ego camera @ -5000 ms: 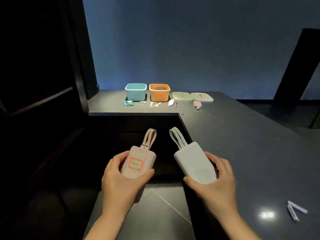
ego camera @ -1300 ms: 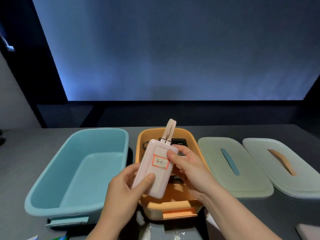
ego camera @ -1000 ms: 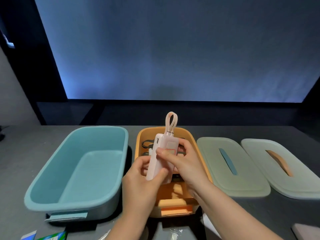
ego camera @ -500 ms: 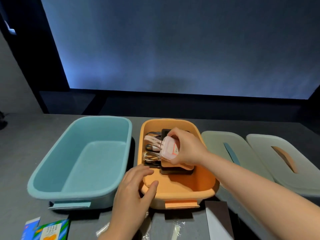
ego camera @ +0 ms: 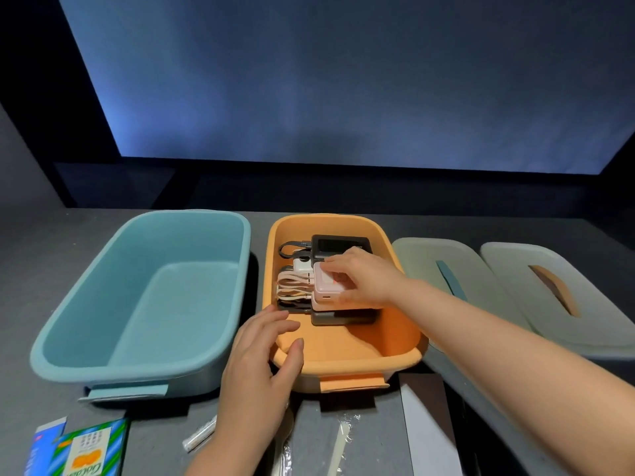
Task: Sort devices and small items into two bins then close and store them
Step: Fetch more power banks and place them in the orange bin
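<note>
right hand (ego camera: 364,280) now grips the pink power bank (ego camera: 328,286) lowered into the orange bin (ego camera: 343,359); left hand (ego camera: 264,352), relaxed, steadies its rim.

One head-worn camera is looking forward and down from close above the near edge of the surface (ego camera: 41,255), facing two bins and a far wall.

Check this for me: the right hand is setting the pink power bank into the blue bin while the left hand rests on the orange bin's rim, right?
Not the blue bin. In the head view the right hand sets the pink power bank into the orange bin; the left hand does rest on its rim.
</note>
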A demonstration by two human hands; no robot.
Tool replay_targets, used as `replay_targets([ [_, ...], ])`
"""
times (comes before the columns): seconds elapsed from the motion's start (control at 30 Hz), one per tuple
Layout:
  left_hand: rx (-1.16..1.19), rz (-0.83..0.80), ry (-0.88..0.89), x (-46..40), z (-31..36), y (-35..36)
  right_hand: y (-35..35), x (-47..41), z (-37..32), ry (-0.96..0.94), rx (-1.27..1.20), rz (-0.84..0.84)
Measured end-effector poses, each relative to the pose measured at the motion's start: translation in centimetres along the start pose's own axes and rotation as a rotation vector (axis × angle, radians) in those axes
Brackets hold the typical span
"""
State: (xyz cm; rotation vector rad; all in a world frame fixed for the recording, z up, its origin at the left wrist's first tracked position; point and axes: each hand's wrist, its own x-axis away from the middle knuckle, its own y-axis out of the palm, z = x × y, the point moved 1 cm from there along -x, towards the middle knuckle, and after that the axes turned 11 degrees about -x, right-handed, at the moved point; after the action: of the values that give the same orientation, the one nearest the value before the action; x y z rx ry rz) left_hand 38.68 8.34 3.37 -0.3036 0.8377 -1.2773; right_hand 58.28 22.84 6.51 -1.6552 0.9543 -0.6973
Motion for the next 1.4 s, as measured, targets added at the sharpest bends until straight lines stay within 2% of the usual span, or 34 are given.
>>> replay_targets([
  [0.13,-0.003,-0.011,0.006,0.0,0.1,0.0,1.0,0.8,-0.4,0.02,-0.032,0.104],
  [0.23,-0.009,-0.034,0.001,0.0,0.4,-0.3,0.6,1.8,-0.6,0.112,-0.2,0.136],
  [0.33,0.002,-0.042,0.017,0.1,1.4,-0.7,-0.4,4.7,-1.4,0.249,-0.411,0.333],
  [0.4,0.018,-0.055,0.074,0.2,2.7,-0.6,-0.8,7.7,-2.7,0.305,-0.425,0.466],
  [0.6,0.092,-0.2,0.293,0.7,8.3,2.2,-0.3,17.9,-5.8,0.424,-0.429,0.703],
  [0.87,0.256,-0.485,0.481,5.2,14.6,9.5,2.5,34.6,-6.4,0.95,-0.391,0.953],
  [0.97,0.315,-0.553,0.514,8.3,16.6,11.6,3.6,39.0,-6.8,1.078,-0.404,0.96],
  [1.13,0.294,-0.623,0.526,11.1,17.6,13.9,4.1,42.5,-4.5,1.116,-0.37,0.953],
  [1.3,0.168,-0.56,0.466,11.4,17.0,14.5,3.9,42.8,1.7,1.187,-0.397,0.719],
  [1.4,0.058,-0.577,0.429,12.2,16.5,14.9,3.8,41.8,5.2,1.248,-0.516,0.59],
])
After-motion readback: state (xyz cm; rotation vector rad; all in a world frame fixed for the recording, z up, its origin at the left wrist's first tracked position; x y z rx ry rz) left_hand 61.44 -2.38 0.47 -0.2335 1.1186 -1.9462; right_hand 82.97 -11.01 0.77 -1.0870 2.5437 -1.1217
